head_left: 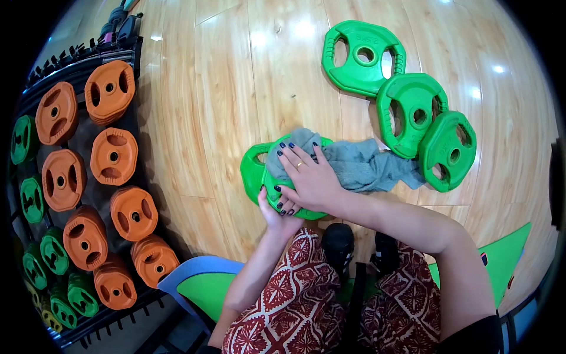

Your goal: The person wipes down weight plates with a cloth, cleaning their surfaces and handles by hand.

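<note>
A green weight plate (252, 171) lies on the floor in front of my feet, partly covered by a grey cloth (359, 165). My right hand (309, 180) rests on the bunched end of the cloth over the plate, its fingers stretched out flat and a ring on one of them. The rest of the cloth trails off to the right along the floor. My left hand (279, 217) grips the plate's near edge, with several fingertips showing over the rim. Both hands have dark nail polish. The plate's middle is hidden by hand and cloth.
Three more green plates (407, 109) lie overlapping at the upper right, the closest near the cloth's end. A rack (132, 159) on the left holds orange plates (114, 156) and smaller green ones (82, 295). Beneath me is a green seat (209, 289); my shoes (338, 245) are close by.
</note>
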Demonstrator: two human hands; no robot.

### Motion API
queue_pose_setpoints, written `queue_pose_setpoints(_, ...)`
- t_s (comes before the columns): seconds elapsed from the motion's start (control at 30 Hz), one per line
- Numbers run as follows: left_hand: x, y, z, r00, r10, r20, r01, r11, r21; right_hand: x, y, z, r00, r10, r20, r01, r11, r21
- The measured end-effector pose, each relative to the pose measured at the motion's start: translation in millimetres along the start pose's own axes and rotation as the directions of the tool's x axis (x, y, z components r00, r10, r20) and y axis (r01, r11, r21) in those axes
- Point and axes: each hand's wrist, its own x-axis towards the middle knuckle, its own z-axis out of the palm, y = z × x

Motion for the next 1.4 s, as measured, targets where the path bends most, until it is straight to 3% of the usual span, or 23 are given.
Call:
queue_pose_setpoints(0.13, -5, -1, 11, 0.999, -0.012, -0.036, 0.012, 1.0, -0.004, 7, -2, 4, 0.997, 0.043, -0.061, -0.044, 0.999, -0.009)
queue_pose_setpoints(0.2, -6, -2, 13, 0.99, 0.002, 0.139, 0.001, 1.0, -0.019, 15, 2, 4, 0.997, 0.026, -0.077, -0.027, 1.0, -0.01)
queue_pose_setpoints(0.33, -7, -1, 14, 0.984, -0.012, 0.177, 0.019, 0.999, -0.038, 32, 4, 4, 0.992, 0.118, -0.035, -0.117, 0.992, 0.037)
queue_pose_setpoints(0.43, -5, -1, 15, 0.985, 0.002, 0.173, 0.001, 1.0, -0.016, 22, 3, 2, 0.995, 0.084, -0.046, -0.08, 0.994, 0.08)
queue_pose_setpoints(0.5, 0, -1, 7, 1.0, 0.007, -0.009, -0.007, 1.0, 0.003, 4, 3, 1, 0.989, -0.136, -0.063, 0.134, 0.991, -0.027)
queue_pose_setpoints(0.53, 1, -1, 2, 1.0, 0.009, -0.011, -0.009, 1.0, -0.003, 1, 5, 1, 0.988, -0.14, -0.058, 0.139, 0.99, -0.026)
queue_pose_setpoints(0.6, 1, 1, 0, 0.979, -0.013, 0.203, 0.022, 0.999, -0.043, 3, 12, -1, 0.984, -0.177, -0.019, 0.177, 0.984, -0.006)
queue_pose_setpoints(0.73, -3, 0, 10, 0.976, -0.027, 0.215, 0.042, 0.997, -0.066, 14, 17, 2, 0.983, -0.15, -0.107, 0.152, 0.988, 0.009)
queue_pose_setpoints(1.07, -7, -1, 17, 0.985, -0.024, 0.17, 0.036, 0.997, -0.069, 40, 19, 13, 0.989, -0.002, -0.149, 0.0, 1.0, -0.011)
queue_pose_setpoints(1.17, 0, 0, 5, 0.983, -0.026, 0.183, 0.04, 0.996, -0.074, 33, 13, 9, 0.991, -0.05, -0.126, 0.051, 0.999, 0.0)
queue_pose_setpoints(1.23, -4, -3, 19, 0.979, -0.016, 0.201, 0.032, 0.997, -0.076, 18, 3, 9, 0.975, -0.198, -0.098, 0.206, 0.975, 0.087)
queue_pose_setpoints(1.27, -15, -7, 55, 0.994, 0.038, -0.099, -0.044, 0.997, -0.056, 11, -1, 8, 0.975, -0.201, -0.095, 0.209, 0.974, 0.089)
queue_pose_setpoints(1.33, -19, -9, 74, 0.916, 0.098, -0.389, -0.11, 0.994, -0.009, 2, -4, 4, 0.95, -0.3, -0.085, 0.312, 0.929, 0.202)
queue_pose_setpoints(1.4, -16, -9, 60, 0.928, 0.107, -0.357, -0.112, 0.994, 0.007, 5, 4, 3, 0.947, -0.32, -0.027, 0.319, 0.926, 0.204)
